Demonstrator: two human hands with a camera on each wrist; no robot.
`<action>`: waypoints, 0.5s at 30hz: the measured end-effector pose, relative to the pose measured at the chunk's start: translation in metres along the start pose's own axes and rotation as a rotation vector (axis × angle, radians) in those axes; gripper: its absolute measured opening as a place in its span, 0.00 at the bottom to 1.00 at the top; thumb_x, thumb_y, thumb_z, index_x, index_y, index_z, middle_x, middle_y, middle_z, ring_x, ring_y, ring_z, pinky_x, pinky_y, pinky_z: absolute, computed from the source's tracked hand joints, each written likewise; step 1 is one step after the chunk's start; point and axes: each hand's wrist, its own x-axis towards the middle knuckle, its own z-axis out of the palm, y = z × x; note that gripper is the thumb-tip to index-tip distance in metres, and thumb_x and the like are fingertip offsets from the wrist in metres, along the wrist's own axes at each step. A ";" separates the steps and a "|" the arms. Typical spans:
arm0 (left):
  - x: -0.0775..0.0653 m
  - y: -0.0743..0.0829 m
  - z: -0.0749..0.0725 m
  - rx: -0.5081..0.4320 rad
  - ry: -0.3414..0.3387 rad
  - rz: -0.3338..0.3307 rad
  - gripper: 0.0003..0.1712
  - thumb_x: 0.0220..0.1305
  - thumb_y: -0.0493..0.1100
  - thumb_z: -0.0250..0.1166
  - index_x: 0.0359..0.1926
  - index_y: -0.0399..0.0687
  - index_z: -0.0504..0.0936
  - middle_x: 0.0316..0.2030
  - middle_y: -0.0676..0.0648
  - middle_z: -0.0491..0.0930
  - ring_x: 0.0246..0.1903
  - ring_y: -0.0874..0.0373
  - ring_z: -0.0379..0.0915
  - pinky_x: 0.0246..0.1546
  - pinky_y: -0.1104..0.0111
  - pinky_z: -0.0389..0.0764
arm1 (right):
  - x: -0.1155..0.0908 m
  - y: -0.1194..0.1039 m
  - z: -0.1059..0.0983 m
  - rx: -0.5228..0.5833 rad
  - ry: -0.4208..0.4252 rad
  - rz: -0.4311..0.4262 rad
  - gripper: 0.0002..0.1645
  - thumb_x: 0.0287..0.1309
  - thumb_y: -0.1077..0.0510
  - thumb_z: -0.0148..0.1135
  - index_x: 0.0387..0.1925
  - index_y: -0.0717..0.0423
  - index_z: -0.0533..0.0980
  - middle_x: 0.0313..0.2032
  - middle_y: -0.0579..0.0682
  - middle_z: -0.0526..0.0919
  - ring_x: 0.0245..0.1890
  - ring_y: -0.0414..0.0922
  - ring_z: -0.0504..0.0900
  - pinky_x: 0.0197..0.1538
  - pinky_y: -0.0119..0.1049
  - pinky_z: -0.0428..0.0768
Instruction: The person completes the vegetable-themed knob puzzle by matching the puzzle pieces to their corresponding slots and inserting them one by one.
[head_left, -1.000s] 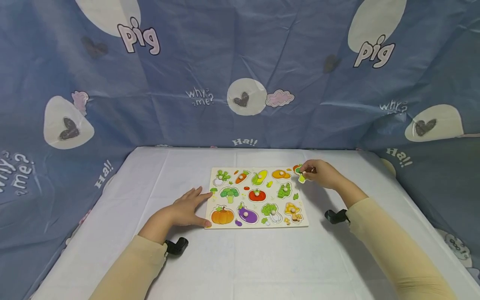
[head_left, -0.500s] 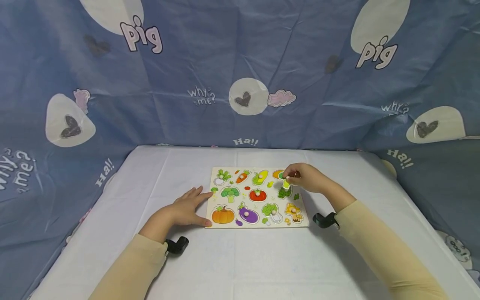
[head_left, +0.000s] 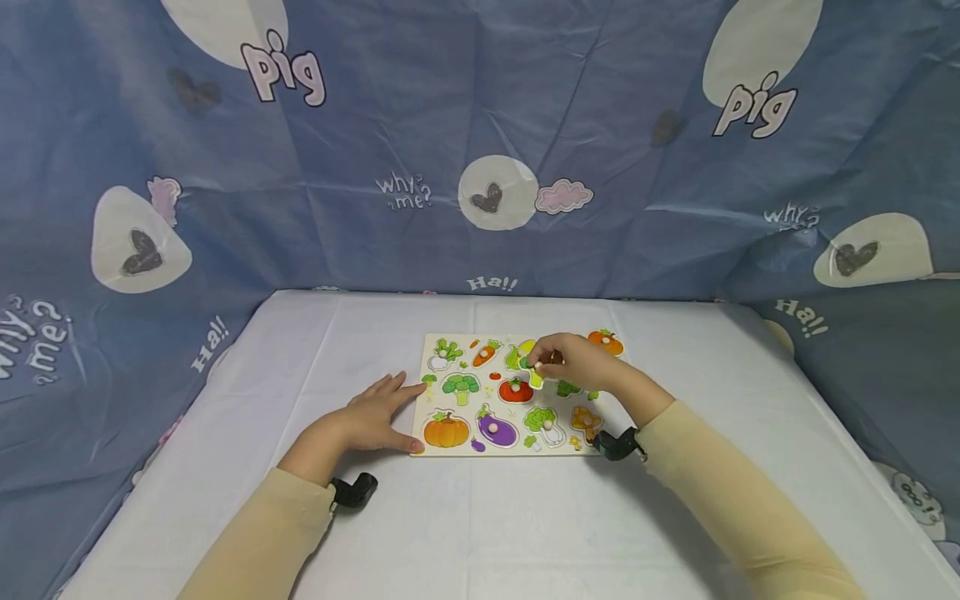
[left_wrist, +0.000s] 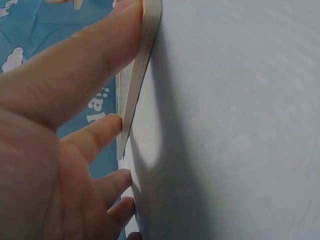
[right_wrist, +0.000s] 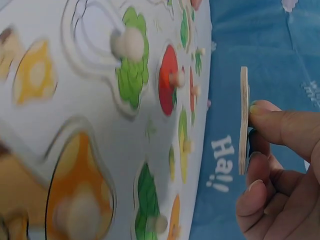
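I see my right hand (head_left: 573,362) above the far middle of the puzzle board (head_left: 513,397), pinching a flat wooden puzzle piece (head_left: 534,372) between thumb and fingertips (right_wrist: 265,111). The piece is green and yellowish, and the right wrist view shows it edge-on (right_wrist: 243,120), lifted clear of the board and not touching it. It hangs just beside the tomato piece (head_left: 514,390), over the board's far row.

My left hand (head_left: 371,421) lies flat on the table (head_left: 480,517), fingers straight and spread, gripping nothing. Its fingertips (left_wrist: 107,131) press against the board's left edge (left_wrist: 142,60), with the thumb at the near left corner (the left wrist view shows little else).

Set in the board are a pumpkin piece (head_left: 445,432) at the near left corner, an eggplant piece (head_left: 495,431) next to it, a broccoli piece (head_left: 459,387) near the left edge, and a carrot piece (head_left: 483,354) in the far row. An orange piece (head_left: 604,342) sits at the board's far right corner. The board lies near the middle of the white-covered table, and a blue printed cloth (head_left: 480,150) hangs behind the table's far edge.
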 end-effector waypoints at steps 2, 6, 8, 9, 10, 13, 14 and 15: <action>-0.001 0.000 0.000 -0.003 0.000 0.001 0.60 0.48 0.66 0.76 0.77 0.52 0.60 0.77 0.33 0.44 0.75 0.31 0.35 0.70 0.33 0.44 | 0.003 -0.003 0.003 0.002 -0.006 -0.016 0.06 0.69 0.61 0.61 0.44 0.52 0.81 0.34 0.45 0.80 0.30 0.44 0.74 0.33 0.35 0.75; -0.002 0.001 -0.001 -0.012 0.000 0.003 0.60 0.47 0.65 0.76 0.77 0.52 0.60 0.77 0.33 0.44 0.75 0.31 0.35 0.69 0.33 0.44 | 0.009 -0.010 0.010 0.009 -0.014 -0.054 0.06 0.68 0.62 0.61 0.44 0.52 0.81 0.35 0.44 0.81 0.32 0.43 0.74 0.35 0.36 0.76; -0.002 0.001 -0.001 -0.015 0.001 0.003 0.60 0.48 0.65 0.76 0.77 0.52 0.60 0.77 0.33 0.44 0.75 0.30 0.35 0.69 0.33 0.44 | 0.013 -0.015 0.013 0.013 -0.022 -0.070 0.06 0.68 0.63 0.61 0.44 0.52 0.81 0.36 0.44 0.81 0.32 0.43 0.74 0.36 0.36 0.76; -0.002 0.001 -0.001 -0.014 0.002 0.003 0.60 0.48 0.65 0.76 0.77 0.52 0.60 0.77 0.33 0.44 0.75 0.30 0.35 0.69 0.32 0.44 | 0.016 -0.017 0.015 0.021 -0.029 -0.073 0.06 0.68 0.63 0.61 0.44 0.52 0.81 0.36 0.44 0.81 0.32 0.43 0.74 0.36 0.36 0.76; -0.002 0.001 -0.001 -0.014 0.002 0.003 0.60 0.48 0.65 0.76 0.77 0.52 0.60 0.77 0.33 0.44 0.75 0.30 0.36 0.69 0.32 0.44 | 0.018 -0.019 0.016 0.023 -0.035 -0.076 0.06 0.68 0.63 0.61 0.44 0.52 0.81 0.36 0.44 0.81 0.32 0.43 0.74 0.36 0.35 0.76; -0.001 0.001 -0.001 -0.007 0.003 0.003 0.60 0.48 0.66 0.76 0.77 0.52 0.60 0.77 0.33 0.44 0.75 0.31 0.36 0.69 0.32 0.45 | 0.026 -0.027 0.022 0.041 -0.061 -0.076 0.06 0.68 0.63 0.61 0.44 0.53 0.81 0.36 0.45 0.81 0.31 0.44 0.75 0.35 0.35 0.75; -0.001 0.001 -0.001 -0.005 0.004 0.003 0.60 0.48 0.66 0.76 0.77 0.52 0.60 0.77 0.33 0.44 0.75 0.30 0.36 0.68 0.32 0.45 | 0.029 -0.029 0.024 0.049 -0.071 -0.074 0.06 0.68 0.63 0.61 0.44 0.53 0.81 0.36 0.45 0.81 0.31 0.45 0.75 0.35 0.34 0.76; -0.001 0.001 -0.001 -0.004 0.004 0.003 0.60 0.48 0.66 0.75 0.77 0.52 0.60 0.77 0.33 0.44 0.75 0.30 0.36 0.68 0.32 0.45 | 0.031 -0.030 0.025 0.052 -0.079 -0.070 0.06 0.69 0.63 0.61 0.44 0.53 0.81 0.36 0.45 0.81 0.30 0.45 0.76 0.34 0.34 0.76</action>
